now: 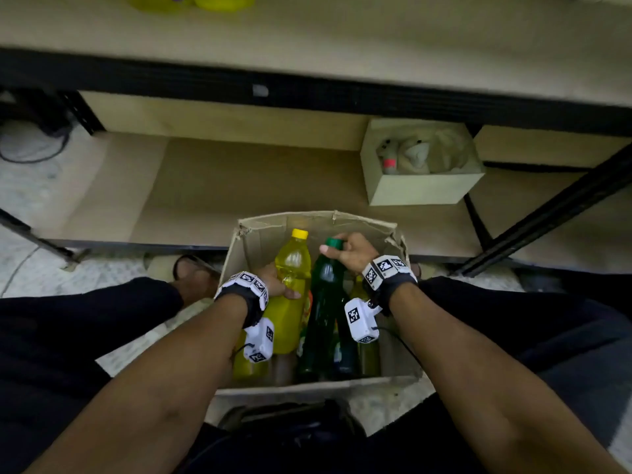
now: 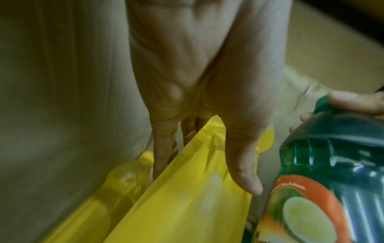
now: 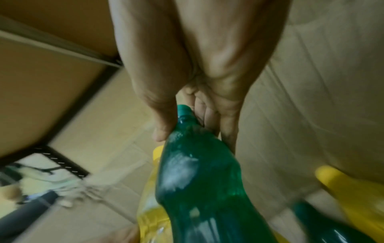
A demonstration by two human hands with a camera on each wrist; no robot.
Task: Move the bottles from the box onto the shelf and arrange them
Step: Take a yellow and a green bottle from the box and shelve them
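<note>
An open cardboard box (image 1: 260, 230) stands on the floor between my knees, with several bottles upright in it. My left hand (image 1: 277, 280) grips a yellow bottle (image 1: 290, 292) with a yellow cap around its body; in the left wrist view the left hand (image 2: 207, 131) wraps the yellow bottle (image 2: 187, 205). My right hand (image 1: 349, 251) holds a dark green bottle (image 1: 325, 313) by its neck and green cap. The right wrist view shows the right hand (image 3: 195, 125) closed round the green bottle (image 3: 199, 180) at its neck. The shelf (image 1: 307, 35) runs across above.
Two yellow bottles (image 1: 191, 1) stand at the shelf's far left edge. A lower shelf board (image 1: 239, 186) lies behind the box, with a small open carton (image 1: 420, 186) of stuffed toys on it. Black shelf uprights (image 1: 547, 220) slant at the right. My sandalled foot (image 1: 195, 271) is left of the box.
</note>
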